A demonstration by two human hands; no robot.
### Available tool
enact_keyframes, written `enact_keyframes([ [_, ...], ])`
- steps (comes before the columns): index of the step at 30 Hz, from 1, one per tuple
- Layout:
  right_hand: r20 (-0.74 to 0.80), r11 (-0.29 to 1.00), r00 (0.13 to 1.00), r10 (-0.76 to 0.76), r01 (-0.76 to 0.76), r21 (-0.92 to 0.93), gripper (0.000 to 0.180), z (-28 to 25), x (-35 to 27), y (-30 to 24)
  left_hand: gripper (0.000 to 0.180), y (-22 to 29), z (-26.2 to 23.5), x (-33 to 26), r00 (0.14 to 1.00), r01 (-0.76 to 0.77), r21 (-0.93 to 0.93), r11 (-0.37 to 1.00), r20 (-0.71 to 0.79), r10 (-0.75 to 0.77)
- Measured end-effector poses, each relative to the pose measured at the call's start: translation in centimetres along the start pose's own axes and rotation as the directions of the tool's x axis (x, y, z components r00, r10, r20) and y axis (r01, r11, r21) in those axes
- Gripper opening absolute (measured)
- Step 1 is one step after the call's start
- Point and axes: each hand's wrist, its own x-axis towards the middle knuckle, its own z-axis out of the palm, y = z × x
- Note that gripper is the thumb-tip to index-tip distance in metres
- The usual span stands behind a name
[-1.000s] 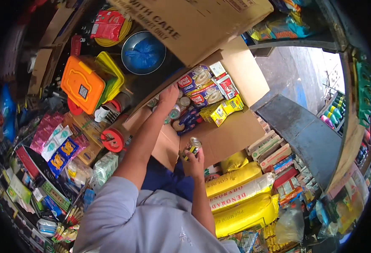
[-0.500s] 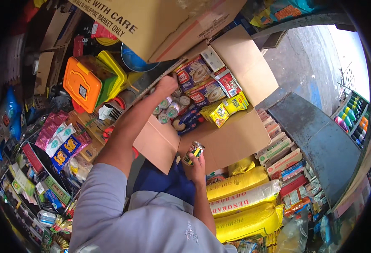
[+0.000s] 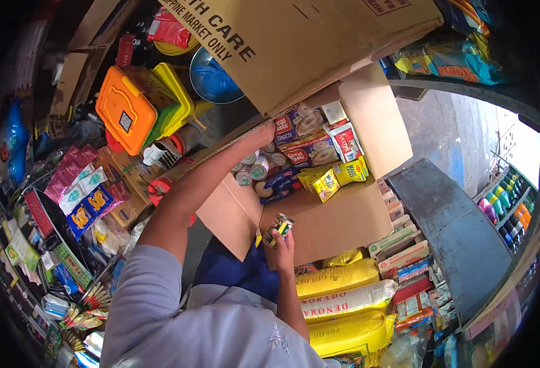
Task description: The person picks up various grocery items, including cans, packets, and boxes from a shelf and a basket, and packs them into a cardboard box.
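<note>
An open cardboard box [image 3: 331, 230] stands before me with its flaps spread. My left hand [image 3: 261, 136] reaches over its left side, beside a purple choco drink pack [image 3: 304, 121]. Its fingertips are hidden, so I cannot tell whether they grip anything. Several upright cans [image 3: 259, 168] fill the box's left part, below that hand. Close to my body, outside the box, my right hand [image 3: 284, 246] is closed around a small can [image 3: 277, 230] with a green and yellow label. Yellow seasoning packs [image 3: 343, 176] and a red-and-white pack [image 3: 346, 142] lie in the box's right part.
A larger carton [image 3: 319, 52] overhangs the box's far side. Orange-lidded [image 3: 126, 110] and yellow-lidded containers stand left, near a blue basin [image 3: 215, 76]. Yellow and white sacks [image 3: 346, 300] are stacked at the lower right, beside a grey metal surface [image 3: 454, 214].
The whole view has shifted slightly, with the box now farther right. The can in my right hand is tilted a little differently. My left hand remains at the box's left side.
</note>
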Motion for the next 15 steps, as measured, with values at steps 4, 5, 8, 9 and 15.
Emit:
enact_keyframes([
  [4, 0.005, 1.0, 1.0, 0.019, -0.019, -0.012, 0.024, 0.1, -0.3, -0.3, 0.026, 1.3, -1.5, -2.2, 0.967, 0.251, -0.213, 0.944, 0.104, -0.234],
  [5, 0.006, 1.0, 1.0, 0.025, -0.025, -0.01, 0.024, -0.1, 0.0, -0.2, 0.028, 1.8, -2.0, -2.6, 0.939, 0.268, -0.232, 0.935, 0.279, -0.2],
  [8, 0.009, 0.997, 1.0, 0.004, -0.003, -0.073, 0.025, -0.4, 0.4, 0.3, 0.025, 4.2, -3.2, -1.9, 0.812, 0.494, -0.295, 0.818, 0.493, -0.313],
  [9, 0.015, 0.997, 1.0, 0.008, -0.007, -0.079, 0.025, -0.2, 0.4, 0.2, 0.024, 5.4, -2.6, -1.9, 0.837, 0.484, -0.191, 0.854, 0.385, -0.388],
  [15, -0.025, 0.986, 0.999, 0.028, -0.032, -0.166, 0.025, 0.3, 0.0, 0.0, 0.032, 8.4, 0.4, -1.1, 0.745, 0.631, -0.167, 0.758, 0.405, -0.531],
])
